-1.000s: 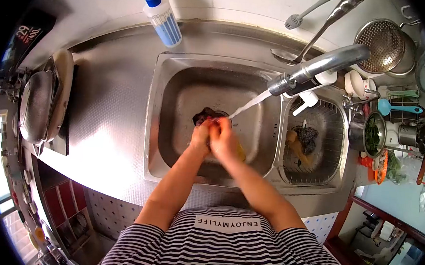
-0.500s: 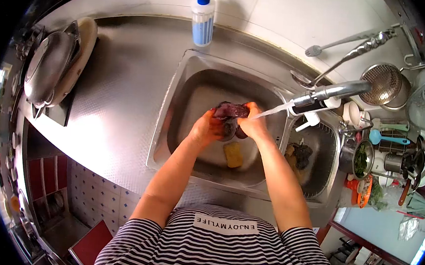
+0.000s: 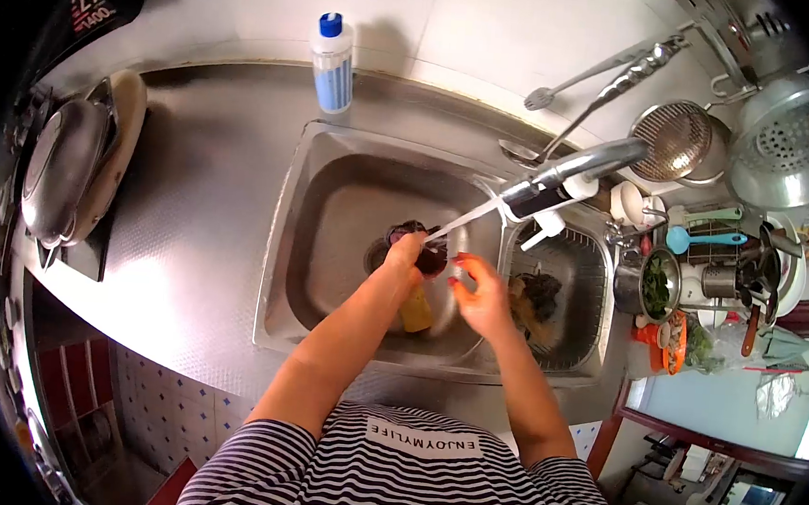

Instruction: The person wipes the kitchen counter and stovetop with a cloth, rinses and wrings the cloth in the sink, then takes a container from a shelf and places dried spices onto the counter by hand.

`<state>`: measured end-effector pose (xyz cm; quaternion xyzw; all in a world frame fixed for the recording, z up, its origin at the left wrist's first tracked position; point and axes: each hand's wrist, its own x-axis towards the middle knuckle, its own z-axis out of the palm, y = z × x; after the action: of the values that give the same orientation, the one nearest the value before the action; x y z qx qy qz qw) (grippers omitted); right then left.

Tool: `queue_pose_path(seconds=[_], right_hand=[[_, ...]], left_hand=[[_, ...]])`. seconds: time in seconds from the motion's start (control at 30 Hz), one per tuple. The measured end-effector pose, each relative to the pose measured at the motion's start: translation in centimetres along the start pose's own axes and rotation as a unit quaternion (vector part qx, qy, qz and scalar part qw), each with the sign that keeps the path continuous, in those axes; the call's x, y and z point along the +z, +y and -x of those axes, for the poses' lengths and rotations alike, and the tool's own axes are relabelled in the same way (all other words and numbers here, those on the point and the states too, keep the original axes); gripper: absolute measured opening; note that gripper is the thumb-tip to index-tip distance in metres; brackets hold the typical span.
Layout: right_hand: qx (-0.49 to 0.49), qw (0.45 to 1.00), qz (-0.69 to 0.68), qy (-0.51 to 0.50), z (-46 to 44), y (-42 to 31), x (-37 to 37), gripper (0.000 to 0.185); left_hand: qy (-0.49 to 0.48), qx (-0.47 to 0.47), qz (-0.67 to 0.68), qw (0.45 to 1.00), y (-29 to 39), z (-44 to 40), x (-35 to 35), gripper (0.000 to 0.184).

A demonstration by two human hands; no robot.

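Note:
My left hand (image 3: 405, 256) is closed around a dark purplish-red, wet-looking lump (image 3: 432, 257) in the large sink basin (image 3: 353, 179). What the lump is exactly I cannot make out, and my fingers hide part of it. Water from the faucet (image 3: 570, 170) runs down onto it and my left hand. To the right of the stream, my right hand (image 3: 479, 295) is held apart from the lump, its fingers spread and bent with nothing in them. A yellow sponge (image 3: 415, 311) lies on the basin floor just below my left hand.
A smaller basin (image 3: 584, 307) on the right holds a wire rack with dark and yellowish scraps. Behind the sink stands a white bottle with a blue cap (image 3: 333, 69). Pots (image 3: 63, 172) lean at the left; strainers (image 3: 672, 140) hang at the right.
My right hand has let go of the lump and moved off to the right and down. My left hand has brought the lump under the water stream. The view has shifted.

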<state>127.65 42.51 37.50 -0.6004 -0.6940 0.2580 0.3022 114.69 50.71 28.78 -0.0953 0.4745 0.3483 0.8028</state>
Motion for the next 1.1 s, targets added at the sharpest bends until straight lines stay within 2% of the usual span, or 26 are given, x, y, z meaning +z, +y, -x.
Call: queue_pose_path(seconds=[0.03,0.07,0.1,0.13,0.17,0.2,0.27,0.3,0.33,0.4,0.43,0.53,0.57,0.6,0.63,0.67,0.73,0.8,0.83,0.87,0.9,0.93,0.97,1.0,1.07,1.1], right_hand=[[0.060,0.994,-0.087,0.041,0.7,1.9,-0.5,0.028],[0.118,0.974,-0.173,0.082,1.3,4.1,-0.8,0.026],[0.168,0.965,-0.161,0.122,1.5,5.6,-1.8,0.026],[0.218,0.951,-0.150,0.160,1.5,7.1,-2.8,0.026],[0.251,0.928,-0.184,0.205,1.2,8.6,-3.3,0.027],[0.283,0.900,-0.218,0.249,0.8,9.8,-3.7,0.029],[0.311,0.904,-0.163,0.245,-0.2,10.2,-4.6,0.033],[0.333,0.894,-0.209,0.216,-0.8,10.6,-4.8,0.034],[0.353,0.881,-0.255,0.185,-1.5,10.8,-4.9,0.036],[0.357,0.886,-0.242,0.169,-2.6,10.7,-4.9,0.030],[0.377,0.877,-0.257,0.149,-3.0,11.0,-5.0,0.027],[0.414,0.849,-0.295,0.146,-3.6,10.2,-5.6,0.031],[0.413,0.824,-0.362,0.144,-3.6,9.2,-6.4,0.032],[0.412,0.794,-0.425,0.141,-3.5,8.4,-6.9,0.032],[0.393,0.738,-0.534,0.126,-3.4,8.7,-7.5,0.033],[0.336,0.696,-0.624,0.117,-2.9,8.7,-7.6,0.030],[0.241,0.657,-0.709,0.086,-2.3,8.4,-7.0,0.029],[0.203,0.659,-0.711,0.138,-1.0,5.5,-4.4,0.028],[0.222,0.684,-0.693,0.053,0.3,8.3,-2.2,0.038],[0.352,0.702,-0.611,0.098,0.4,4.6,-0.4,0.048],[0.367,0.712,-0.597,0.036,0.8,3.0,1.1,0.056],[0.328,0.648,-0.685,-0.048,1.9,4.9,3.5,0.062],[0.288,0.609,-0.737,-0.051,1.9,7.0,6.5,0.069],[0.319,0.626,-0.711,-0.026,0.8,3.7,5.9,0.074],[0.212,0.533,-0.807,-0.138,-1.2,1.3,6.5,0.076],[0.197,0.539,-0.807,-0.136,-1.8,0.1,6.2,0.077]], left_hand=[[-0.003,-0.002,-0.005,1.000,0.1,-0.7,0.6,0.022],[0.004,0.023,-0.118,0.993,0.2,-1.3,1.2,0.023],[0.012,0.049,-0.230,0.972,0.2,-1.6,1.6,0.027],[0.010,0.048,-0.234,0.971,0.1,-1.2,1.9,0.027],[0.047,0.154,-0.398,0.903,0.1,-0.7,2.1,0.025],[0.082,0.253,-0.545,0.795,0.1,0.4,2.5,0.025],[0.096,0.273,-0.672,0.681,0.7,3.0,3.3,0.022],[0.010,0.219,-0.557,0.801,1.0,0.5,1.3,0.021],[-0.057,0.246,-0.526,0.812,1.0,-1.0,-0.4,0.021],[-0.201,0.277,-0.447,0.827,0.9,-4.2,-3.9,0.020],[-0.186,0.215,-0.402,0.871,1.7,1.6,-1.7,0.020],[-0.236,0.203,-0.284,0.907,1.4,4.0,-3.1,0.016],[-0.176,0.096,-0.111,0.973,1.2,4.9,-2.6,0.014],[-0.108,-0.015,0.070,0.992,1.1,5.9,-2.4,0.012],[-0.150,-0.017,0.087,0.985,0.7,5.1,-3.6,0.010],[-0.144,-0.018,0.094,0.985,0.0,4.3,-4.6,0.010],[-0.137,-0.032,0.163,0.977,-0.7,5.6,-4.3,0.016],[-0.148,-0.034,0.181,0.972,-1.1,6.7,-3.8,0.019],[-0.164,-0.036,0.193,0.967,-1.2,7.2,-3.4,0.022],[-0.164,-0.036,0.195,0.966,-1.3,7.9,-3.0,0.022],[-0.213,-0.038,0.183,0.959,-1.5,8.7,-2.7,0.023],[-0.260,-0.039,0.170,0.950,-1.6,9.4,-2.4,0.025],[-0.221,-0.052,0.157,0.961,-1.8,10.2,-1.9,0.027],[-0.201,-0.066,0.205,0.956,-2.5,10.3,-2.0,0.039],[-0.245,-0.087,0.179,0.949,-3.2,10.3,-2.3,0.040],[-0.257,-0.125,0.165,0.944,-3.2,10.4,-2.3,0.038]])
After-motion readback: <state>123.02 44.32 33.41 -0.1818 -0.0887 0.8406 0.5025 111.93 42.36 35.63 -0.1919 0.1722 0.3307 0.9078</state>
